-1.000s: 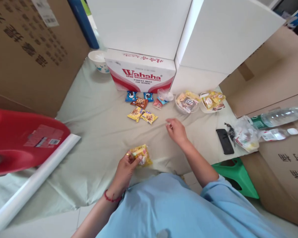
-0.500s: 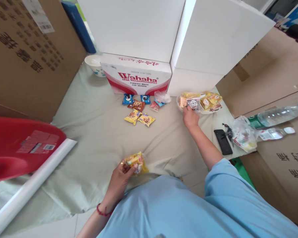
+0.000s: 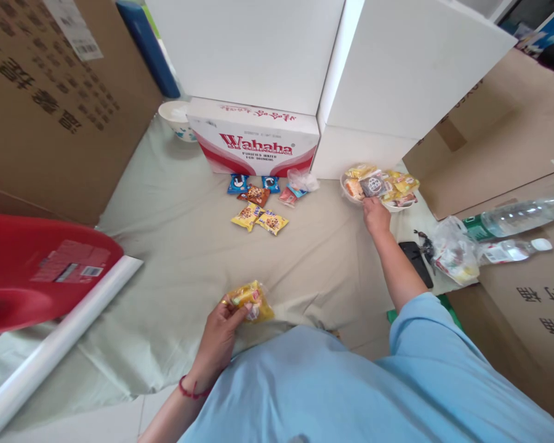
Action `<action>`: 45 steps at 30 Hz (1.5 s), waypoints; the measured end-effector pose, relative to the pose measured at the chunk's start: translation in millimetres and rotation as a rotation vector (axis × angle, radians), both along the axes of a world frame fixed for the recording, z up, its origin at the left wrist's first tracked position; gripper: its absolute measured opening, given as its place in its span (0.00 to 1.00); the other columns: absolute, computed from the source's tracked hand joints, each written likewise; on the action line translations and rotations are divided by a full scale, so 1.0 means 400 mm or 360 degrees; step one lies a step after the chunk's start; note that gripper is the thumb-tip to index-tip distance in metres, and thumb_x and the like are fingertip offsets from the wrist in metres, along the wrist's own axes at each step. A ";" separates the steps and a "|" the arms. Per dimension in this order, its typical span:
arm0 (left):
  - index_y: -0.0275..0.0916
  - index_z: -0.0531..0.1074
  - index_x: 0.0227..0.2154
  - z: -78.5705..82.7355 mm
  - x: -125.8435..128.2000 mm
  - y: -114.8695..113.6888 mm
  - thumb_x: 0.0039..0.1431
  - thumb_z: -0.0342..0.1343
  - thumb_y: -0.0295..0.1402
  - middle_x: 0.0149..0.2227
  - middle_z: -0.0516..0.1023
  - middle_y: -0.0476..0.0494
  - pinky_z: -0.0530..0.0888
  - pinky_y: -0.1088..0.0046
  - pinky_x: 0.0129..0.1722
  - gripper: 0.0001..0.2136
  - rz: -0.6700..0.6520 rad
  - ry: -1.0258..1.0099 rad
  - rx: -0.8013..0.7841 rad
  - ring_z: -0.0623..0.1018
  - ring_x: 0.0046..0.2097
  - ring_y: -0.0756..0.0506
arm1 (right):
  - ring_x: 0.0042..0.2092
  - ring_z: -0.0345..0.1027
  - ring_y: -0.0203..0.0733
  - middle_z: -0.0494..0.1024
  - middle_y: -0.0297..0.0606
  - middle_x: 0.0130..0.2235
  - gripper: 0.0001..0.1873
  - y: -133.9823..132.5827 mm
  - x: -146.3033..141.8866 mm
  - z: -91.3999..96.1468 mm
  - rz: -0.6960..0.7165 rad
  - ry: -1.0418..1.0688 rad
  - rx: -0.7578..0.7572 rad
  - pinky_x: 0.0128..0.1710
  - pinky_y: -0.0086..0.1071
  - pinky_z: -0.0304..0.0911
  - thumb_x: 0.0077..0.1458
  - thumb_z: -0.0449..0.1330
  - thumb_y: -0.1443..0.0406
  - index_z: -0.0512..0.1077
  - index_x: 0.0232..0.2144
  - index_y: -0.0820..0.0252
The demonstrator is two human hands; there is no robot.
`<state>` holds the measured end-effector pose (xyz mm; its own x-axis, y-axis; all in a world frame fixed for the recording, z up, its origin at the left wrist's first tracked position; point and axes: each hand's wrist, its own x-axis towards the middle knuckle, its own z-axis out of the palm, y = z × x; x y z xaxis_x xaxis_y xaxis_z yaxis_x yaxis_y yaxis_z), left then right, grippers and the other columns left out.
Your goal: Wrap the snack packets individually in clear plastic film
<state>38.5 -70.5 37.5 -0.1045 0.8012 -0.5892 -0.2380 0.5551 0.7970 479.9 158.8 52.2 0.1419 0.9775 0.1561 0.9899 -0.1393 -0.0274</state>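
Note:
My left hand (image 3: 224, 323) pinches a clear-and-yellow snack packet (image 3: 252, 303) above the near edge of the cloth. At the right, my right hand (image 3: 375, 215) is closed at the near rim of a pale plastic bowl (image 3: 344, 192); its fingertips are partly hidden. Inside the bowl, a dark packet with a round white print (image 3: 373, 184) lies just above my fingers, beside an orange packet (image 3: 354, 188). Yellow packets (image 3: 401, 183) sit in the adjoining right part. Toward the middle are two yellow cookie packets (image 3: 259, 219), a brown packet (image 3: 257, 196) and blue packets (image 3: 237, 184).
A Wahaha carton (image 3: 256, 144) stands at the back, with a white bowl (image 3: 178, 120) left of it. On the right lie a black phone (image 3: 414, 263), a plastic bag (image 3: 455, 249) and bottles (image 3: 519, 216). A red container (image 3: 41, 271) and white roll (image 3: 69, 329) occupy the left.
My right hand has moved right, and the bowl's left side and its packets have shifted right with it. My left hand keeps the yellow packet nearly in place.

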 end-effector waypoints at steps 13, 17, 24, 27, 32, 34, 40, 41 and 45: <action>0.43 0.67 0.40 0.064 0.107 0.080 0.37 0.74 0.41 0.36 0.81 0.50 0.75 0.68 0.43 0.27 -0.0139 -0.0065 0.0165 0.80 0.39 0.44 | 0.59 0.72 0.47 0.75 0.44 0.60 0.27 -0.402 -0.381 -0.010 0.0904 0.2038 -0.0605 0.58 0.42 0.70 0.65 0.62 0.48 0.72 0.62 0.49; 0.43 0.68 0.38 0.065 0.161 0.097 0.39 0.72 0.41 0.34 0.77 0.53 0.73 0.71 0.39 0.24 -0.0309 -0.0103 0.0196 0.77 0.36 0.47 | 0.57 0.73 0.46 0.77 0.42 0.54 0.25 -0.471 -0.464 -0.031 0.0734 0.2368 -0.0553 0.59 0.41 0.68 0.62 0.66 0.47 0.77 0.56 0.50; 0.40 0.74 0.44 0.032 0.160 0.078 0.41 0.72 0.46 0.44 0.80 0.43 0.75 0.65 0.47 0.27 -0.0462 0.0055 0.0197 0.79 0.47 0.41 | 0.53 0.76 0.47 0.82 0.42 0.51 0.21 -0.448 -0.416 -0.050 0.0733 0.2249 -0.0647 0.57 0.43 0.69 0.64 0.64 0.48 0.80 0.52 0.52; 0.40 0.76 0.45 0.028 0.118 0.067 0.49 0.67 0.51 0.51 0.80 0.38 0.74 0.60 0.56 0.25 -0.0451 0.0213 0.0262 0.77 0.56 0.37 | 0.54 0.75 0.50 0.83 0.42 0.52 0.20 -0.335 -0.297 0.000 0.0545 0.1828 -0.0295 0.60 0.47 0.68 0.65 0.60 0.48 0.82 0.48 0.51; 0.41 0.76 0.44 -0.002 0.015 0.023 0.50 0.66 0.56 0.48 0.81 0.40 0.75 0.59 0.55 0.26 -0.0286 0.0345 0.0211 0.79 0.51 0.38 | 0.59 0.69 0.52 0.81 0.47 0.53 0.22 -0.041 -0.038 0.126 0.0057 0.0858 0.0445 0.62 0.50 0.64 0.70 0.49 0.59 0.79 0.54 0.56; 0.41 0.76 0.44 -0.019 -0.017 -0.001 0.49 0.66 0.58 0.46 0.81 0.41 0.78 0.60 0.50 0.28 -0.0205 0.0349 0.0155 0.81 0.45 0.40 | 0.61 0.65 0.53 0.82 0.48 0.52 0.23 0.056 0.016 0.151 0.0011 0.0593 0.0389 0.63 0.48 0.61 0.69 0.48 0.63 0.80 0.54 0.58; 0.42 0.76 0.39 -0.030 -0.049 -0.039 0.43 0.67 0.63 0.41 0.83 0.42 0.79 0.62 0.44 0.31 -0.0138 0.0418 0.0113 0.82 0.39 0.40 | 0.59 0.61 0.54 0.78 0.51 0.57 0.21 0.146 -0.022 0.113 0.0066 0.0096 0.0164 0.60 0.47 0.57 0.67 0.50 0.67 0.81 0.51 0.58; 0.42 0.76 0.39 -0.028 -0.050 -0.039 0.42 0.67 0.64 0.40 0.83 0.43 0.79 0.62 0.44 0.31 -0.0139 0.0425 0.0104 0.82 0.38 0.40 | 0.60 0.59 0.55 0.75 0.51 0.60 0.20 0.139 -0.035 0.103 0.0025 0.0049 0.0283 0.60 0.48 0.57 0.67 0.51 0.65 0.80 0.52 0.57; 0.42 0.77 0.36 -0.021 -0.055 -0.032 0.40 0.68 0.64 0.37 0.82 0.44 0.79 0.62 0.41 0.31 -0.0115 0.0444 0.0076 0.81 0.35 0.41 | 0.59 0.57 0.59 0.73 0.55 0.59 0.19 0.114 -0.060 0.072 -0.0158 -0.0031 0.0489 0.59 0.52 0.56 0.69 0.50 0.60 0.78 0.52 0.59</action>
<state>16.5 -83.3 29.1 -0.1988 0.8387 -0.5070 0.0327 0.5227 0.8519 455.7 204.2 81.0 0.2283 0.8659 0.4450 0.9726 -0.2232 -0.0645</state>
